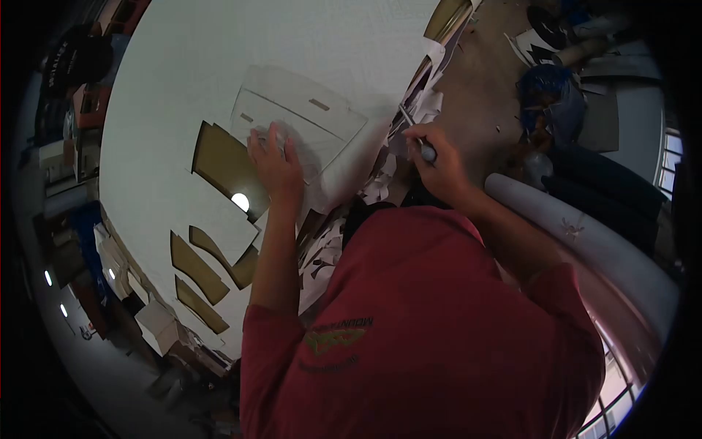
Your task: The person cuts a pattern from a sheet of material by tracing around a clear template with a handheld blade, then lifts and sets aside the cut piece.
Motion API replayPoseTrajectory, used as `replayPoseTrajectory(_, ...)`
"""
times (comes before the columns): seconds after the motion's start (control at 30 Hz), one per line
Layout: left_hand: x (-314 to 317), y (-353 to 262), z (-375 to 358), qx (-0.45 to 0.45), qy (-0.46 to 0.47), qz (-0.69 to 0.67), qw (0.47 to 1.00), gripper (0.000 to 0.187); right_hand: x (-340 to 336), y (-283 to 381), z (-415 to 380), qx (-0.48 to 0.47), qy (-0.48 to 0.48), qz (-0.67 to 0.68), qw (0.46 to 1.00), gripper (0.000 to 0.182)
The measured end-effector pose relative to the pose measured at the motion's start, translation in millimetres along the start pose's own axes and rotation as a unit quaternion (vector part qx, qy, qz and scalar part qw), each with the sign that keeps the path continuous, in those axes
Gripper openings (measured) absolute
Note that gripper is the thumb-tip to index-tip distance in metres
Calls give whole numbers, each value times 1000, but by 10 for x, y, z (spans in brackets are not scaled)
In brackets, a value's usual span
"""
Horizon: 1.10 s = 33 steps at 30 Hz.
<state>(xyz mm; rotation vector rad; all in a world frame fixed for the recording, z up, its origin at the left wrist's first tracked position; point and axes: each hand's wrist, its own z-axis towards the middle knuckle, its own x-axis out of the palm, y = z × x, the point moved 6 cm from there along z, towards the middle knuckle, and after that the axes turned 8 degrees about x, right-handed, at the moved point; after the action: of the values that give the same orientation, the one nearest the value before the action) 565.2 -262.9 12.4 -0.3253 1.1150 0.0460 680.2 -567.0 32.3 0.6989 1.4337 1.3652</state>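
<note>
My left hand (pixel 276 162) lies with its fingers spread on a clear plastic template (pixel 296 110) that has slots and a long line across it. Beside this hand, a dark olive cut piece (pixel 225 162) is partly covered by my wrist. My right hand (pixel 441 159) is closed around a slim silver pen-like tool (pixel 406 117), held over the table's edge. Its thin tip points away from me, and a rounded grey end shows at the palm. Its exact kind I cannot tell.
The template lies on a large white sheet (pixel 168 73) over the table. Several smaller olive pieces (pixel 197 267) are at the left. Paper scraps (pixel 322 252) hang along the near edge. Big rolls of material (pixel 585 234) stand to my right, near a blue bag (pixel 545 88).
</note>
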Motion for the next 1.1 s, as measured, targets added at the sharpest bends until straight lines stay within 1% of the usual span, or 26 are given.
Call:
replayPoseTrajectory(0.07, 0, -61, -101, -98, -9, -15, 995, 51, -62, -157, 152, 42, 108, 27, 993, 25)
replayPoseTrajectory(0.1, -8, -87, -144, -113, -13, -2, 994, 51, -102, -174, 219, 38, 126, 34, 991, 25)
replayPoseTrajectory(0.17, 37, -93, -98, -102, 24, -14, 994, 58, -34, -193, 382, 48, 206, 25, 977, 32)
replayPoseTrajectory(0.2, 5, -84, -41, -115, 14, 0, 993, 58, 5, -119, 489, 37, 223, 31, 974, 32)
replayPoseTrajectory(0.27, 79, -195, 130, -101, 89, 17, 991, 65, 148, 109, 679, -57, 271, -78, 958, 40)
replayPoseTrajectory(0.3, 95, -280, 267, -106, 97, -9, 990, 69, 253, 106, 780, -71, 286, -73, 953, 40)
replayPoseTrajectory(0.33, 133, -383, 390, -109, 104, -37, 988, 73, 376, 108, 897, -144, 273, -136, 941, 41)
replayPoseTrajectory(0.37, 190, -460, 483, -116, 92, -28, 989, 73, 492, 105, 1039, -218, 250, -197, 923, 42)
replayPoseTrajectory(0.4, 252, -524, 555, -118, 71, -76, 988, 75, 607, 49, 1162, -230, 254, -194, 919, 42)
replayPoseTrajectory(0.43, 269, -574, 619, -119, 52, -125, 984, 77, 696, -44, 1293, -234, 246, -231, 912, 42)
replayPoseTrajectory(0.47, 251, -596, 634, -123, 44, -123, 984, 77, 756, -147, 1420, -237, 237, -268, 903, 42)
replayPoseTrajectory(0.5, 207, -618, 581, -169, 52, -144, 974, 78, 782, -197, 1496, -243, 241, -268, 901, 42)
replayPoseTrajectory(0.53, 191, -599, 507, -214, 60, -165, 961, 79, 772, -216, 1589, -253, 218, -269, 903, 40)
replayPoseTrajectory(0.57, 120, -569, 459, -217, 55, -166, 961, 79, 771, -240, 1681, -262, 196, -270, 906, 38)
replayPoseTrajectory(0.63, -23, -369, 250, -286, 57, -135, 947, 79, 761, -258, 1813, -264, 190, -269, 907, 37)
replayPoseTrajectory(0.67, -83, -296, 198, -286, 57, -139, 946, 79, 761, -256, 1866, -264, 180, -268, 909, 36)
replayPoseTrajectory(0.73, -218, -123, 122, -365, 40, -177, 913, 78, 789, -245, 1952, -257, 179, -266, 912, 37)
replayPoseTrajectory(0.77, -252, -82, 161, -364, 38, -186, 912, 78, 781, -229, 1994, -252, 178, -259, 915, 37)
replayPoseTrajectory(0.83, -274, 39, 185, -418, 37, -264, 868, 79, 797, -217, 2043, -253, 164, -263, 916, 38)
replayPoseTrajectory(0.87, -306, 70, 211, -420, 30, -270, 866, 79, 825, -196, 2067, -251, 151, -258, 921, 39)
replayPoseTrajectory(0.9, -294, 68, 237, -422, 46, -295, 856, 79, 856, -176, 2058, -258, 156, -260, 917, 39)
replayPoseTrajectory(0.93, -262, 74, 240, -423, 62, -320, 845, 79, 840, -182, 2048, -246, 142, -276, 918, 38)
replayPoseTrajectory(0.97, -259, 83, 229, -427, 55, -323, 842, 79, 825, -191, 2042, -232, 127, -292, 919, 38)
replayPoseTrajectory(1.1, -220, -13, 139, -394, -6, -382, 836, 81, 825, -129, 2020, -237, 132, -300, 915, 34)
